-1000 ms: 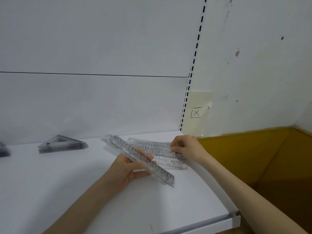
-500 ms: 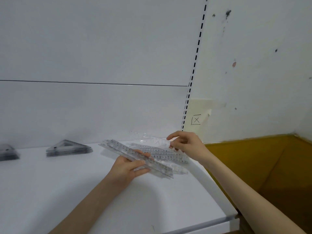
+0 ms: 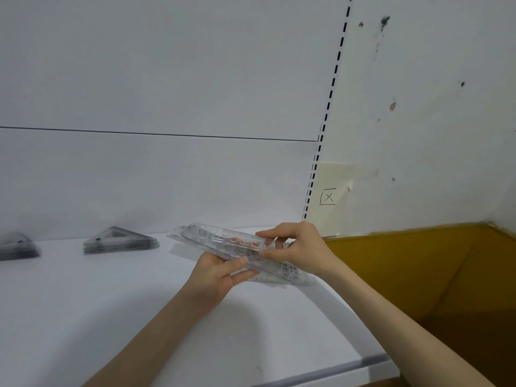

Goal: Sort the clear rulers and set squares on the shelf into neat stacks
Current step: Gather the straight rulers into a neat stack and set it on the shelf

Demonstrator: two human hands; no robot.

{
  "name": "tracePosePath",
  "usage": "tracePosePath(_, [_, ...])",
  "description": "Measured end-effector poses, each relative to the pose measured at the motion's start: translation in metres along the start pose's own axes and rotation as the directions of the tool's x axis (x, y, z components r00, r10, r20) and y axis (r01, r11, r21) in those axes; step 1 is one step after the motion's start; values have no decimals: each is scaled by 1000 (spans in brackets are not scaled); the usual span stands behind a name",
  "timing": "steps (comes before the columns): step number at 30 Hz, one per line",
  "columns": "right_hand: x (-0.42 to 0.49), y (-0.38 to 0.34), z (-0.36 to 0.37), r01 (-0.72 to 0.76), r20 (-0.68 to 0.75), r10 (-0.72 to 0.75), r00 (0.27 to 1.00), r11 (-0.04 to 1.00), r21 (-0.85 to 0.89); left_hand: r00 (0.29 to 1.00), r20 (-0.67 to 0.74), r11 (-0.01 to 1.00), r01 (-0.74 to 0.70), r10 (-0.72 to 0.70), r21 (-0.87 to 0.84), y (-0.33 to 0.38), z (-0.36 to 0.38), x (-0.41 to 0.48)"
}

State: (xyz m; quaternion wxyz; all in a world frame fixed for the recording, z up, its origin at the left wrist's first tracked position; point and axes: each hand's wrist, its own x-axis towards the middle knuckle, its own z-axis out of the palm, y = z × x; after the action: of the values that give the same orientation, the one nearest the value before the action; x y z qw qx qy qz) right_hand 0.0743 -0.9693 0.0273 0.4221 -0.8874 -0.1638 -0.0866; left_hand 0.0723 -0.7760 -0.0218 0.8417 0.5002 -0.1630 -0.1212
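White shelving made up most of the head view. One flat white shelf [image 3: 111, 317] ran under the bundle of clear rulers [image 3: 212, 240]. Behind the bundle stood a white back panel [image 3: 167, 79] crossed by a single thin horizontal seam. Up and to the right of the bundle rose one slotted upright [image 3: 326, 113]. Beyond it was a pale wall [image 3: 432, 121] with several dark specks and one pinkish spot. One cream paper note [image 3: 335, 191], marked with a boxed X, was stuck to that wall just above and to the right of the bundle. An ochre-brown surface [image 3: 418, 275] lay to the right of the bundle and lower, past the shelf's edge.

Two stacks of set squares sat on the shelf. The nearer stack [image 3: 120, 241] was just to the left of the bundle. The farther stack [image 3: 16, 245] was well to the left of it, blurred and cut by the frame edge.

The bundle was held over the shelf, slanting down to the right. Its rulers overlapped too closely to count. Two hands held it. The left hand [image 3: 217, 277] gripped it from below, with fingers curled over its near edge. The right hand [image 3: 298, 247] pinched its right part between thumb and fingers.
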Motion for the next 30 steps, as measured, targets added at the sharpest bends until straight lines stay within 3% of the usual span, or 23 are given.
tracePosePath(7, [-4, -15, 3, 30, -42, -28, 999, 998, 49, 999, -52, 999, -2, 3, 33, -3, -3, 2])
tracePosePath(10, [-2, -18, 0, -38, 27, 33, 999, 981, 192, 999, -34, 1000, 3, -2, 30, -4, -1, 2])
tracePosePath(12, [-2, -19, -1, -102, 72, 82, 994, 930, 353, 999, -48, 1000, 3, -2, 18, -5, -2, 2])
tracePosePath(17, [-7, -21, 3, -238, 102, 234, 967, 686, 688, 999, -34, 999, -37, 39, 39, -4, 1, 1])
tracePosePath(25, [-1, -20, 6, -269, 123, 277, 953, 585, 765, 996, 51, 996, -80, 78, 33, -5, 0, 2])
tracePosePath(30, [0, -26, 11, -196, 31, 259, 965, 641, 742, 991, 93, 995, -99, 96, 18, -2, 2, 0])
